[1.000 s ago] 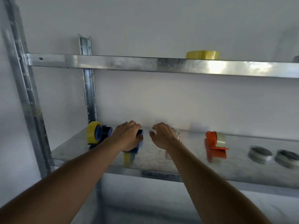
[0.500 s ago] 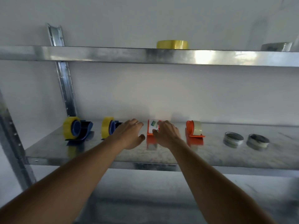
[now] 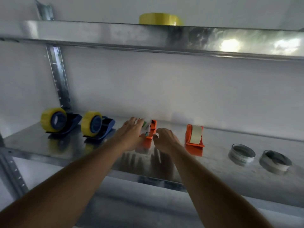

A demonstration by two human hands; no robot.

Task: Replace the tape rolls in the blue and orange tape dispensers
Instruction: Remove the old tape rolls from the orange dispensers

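The step in hand looks like the start of work on the nearer orange dispenser (image 3: 150,134), which stands mid-shelf on the metal shelf (image 3: 213,165); the left hand (image 3: 131,134) lies against its left side, fingers spread over the white-and-green roll, though a firm grasp I cannot tell; the right hand (image 3: 165,139) hovers just beside its right side, fingers curled and loose, holding nothing; next, I judge, both hands must close on the body and free the roll; a second orange dispenser (image 3: 194,139) carries pale tape; two blue dispensers (image 3: 97,126) to the left hold yellow rolls
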